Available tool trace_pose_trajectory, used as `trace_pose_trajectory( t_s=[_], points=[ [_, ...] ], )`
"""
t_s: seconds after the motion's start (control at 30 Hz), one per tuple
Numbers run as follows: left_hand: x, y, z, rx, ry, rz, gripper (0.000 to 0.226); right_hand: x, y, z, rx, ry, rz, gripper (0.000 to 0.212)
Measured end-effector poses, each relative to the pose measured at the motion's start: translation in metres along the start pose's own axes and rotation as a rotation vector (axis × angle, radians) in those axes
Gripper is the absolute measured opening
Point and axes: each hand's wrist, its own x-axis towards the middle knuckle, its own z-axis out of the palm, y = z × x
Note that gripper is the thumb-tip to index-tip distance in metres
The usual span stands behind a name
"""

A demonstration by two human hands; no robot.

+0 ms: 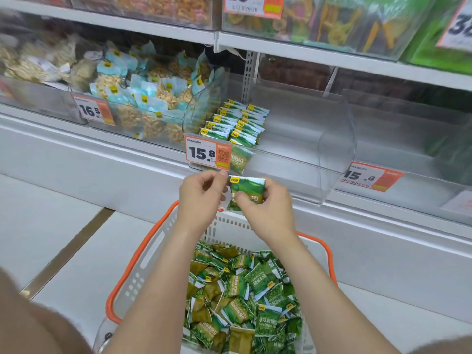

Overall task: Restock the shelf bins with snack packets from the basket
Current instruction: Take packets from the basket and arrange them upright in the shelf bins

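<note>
both hands are up in front of the shelf, sharing one green pea packet point(249, 186). the left hand point(201, 198) has its fingers curled in, and its thumb and forefinger pinch the packet's upper left corner. the right hand point(264, 210) grips the packet from below, with the thumb laid across the printed front. the packet is upright, just under the 15.8 price tag point(207, 153) at twelve o'clock from the hands. that tag hangs on a clear shelf bin point(332, 149), where two neat rows of green packets point(237, 121) stand at the left end. at six o'clock, under the forearms, a white basket with an orange rim point(153, 254) holds a loose heap of the same packets point(245, 290). at ten o'clock a neighbouring bin point(122, 123) is piled with pale blue packets point(143, 98) and carries a 16.5 price tag point(93, 111)
</note>
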Motion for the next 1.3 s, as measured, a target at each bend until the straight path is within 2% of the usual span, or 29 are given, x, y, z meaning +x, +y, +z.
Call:
trace_pose_trajectory(
  t_s=[0.07, 0.13, 0.2, 0.27, 0.33, 0.43, 0.57, 0.63, 0.73, 0.87, 1.03, 1.1, 1.2, 1.3],
  points=[
    [0.004, 0.010, 0.002, 0.140, 0.143, 0.193, 0.021, 0.002, -0.024, -0.001, -0.043, 0.191, -0.169, 0.008],
    [0.004, 0.022, 0.002, 0.246, 0.239, 0.344, 0.005, 0.009, -0.046, -0.006, -0.040, 0.353, -0.327, 0.012],
    [0.006, 0.030, 0.002, 0.282, 0.248, 0.418, 0.019, 0.023, -0.063, -0.013, -0.061, 0.404, -0.431, 0.018],
    [0.010, 0.029, 0.001, 0.371, 0.208, 0.450, 0.037, 0.044, -0.074, -0.021, -0.155, 0.356, -0.474, 0.018],
    [0.015, 0.024, -0.001, 0.435, 0.177, 0.442, 0.041, 0.067, -0.080, -0.027, -0.300, 0.268, -0.406, 0.017],
    [0.018, 0.020, -0.002, 0.444, 0.178, 0.425, 0.038, 0.097, -0.083, -0.027, -0.472, 0.122, -0.157, 0.021],
    [0.024, 0.023, -0.006, 0.462, 0.207, 0.410, 0.033, 0.121, -0.091, -0.015, -0.449, -0.151, 0.214, 0.030],
    [0.026, 0.024, -0.008, 0.461, 0.208, 0.405, 0.029, 0.124, -0.095, -0.010, -0.486, -0.280, 0.342, 0.024],
    [0.025, 0.024, -0.007, 0.453, 0.207, 0.410, 0.027, 0.124, -0.102, -0.005, -0.473, -0.364, 0.468, 0.032],
    [0.024, 0.022, -0.006, 0.438, 0.200, 0.417, 0.029, 0.128, -0.104, -0.001, -0.585, -0.456, 0.543, 0.054],
    [0.024, 0.021, -0.006, 0.437, 0.207, 0.419, 0.029, 0.137, -0.102, 0.004, -0.494, -0.346, 0.542, 0.040],
    [0.024, 0.020, -0.006, 0.431, 0.207, 0.421, 0.028, 0.141, -0.099, 0.006, -0.477, -0.230, 0.468, 0.047],
    [0.023, 0.021, -0.006, 0.425, 0.206, 0.421, 0.028, 0.140, -0.092, 0.012, -0.678, -0.156, 0.237, 0.061],
    [0.022, 0.021, -0.006, 0.419, 0.204, 0.419, 0.029, 0.139, -0.091, 0.011, -0.678, -0.221, 0.278, 0.056]
  ],
)
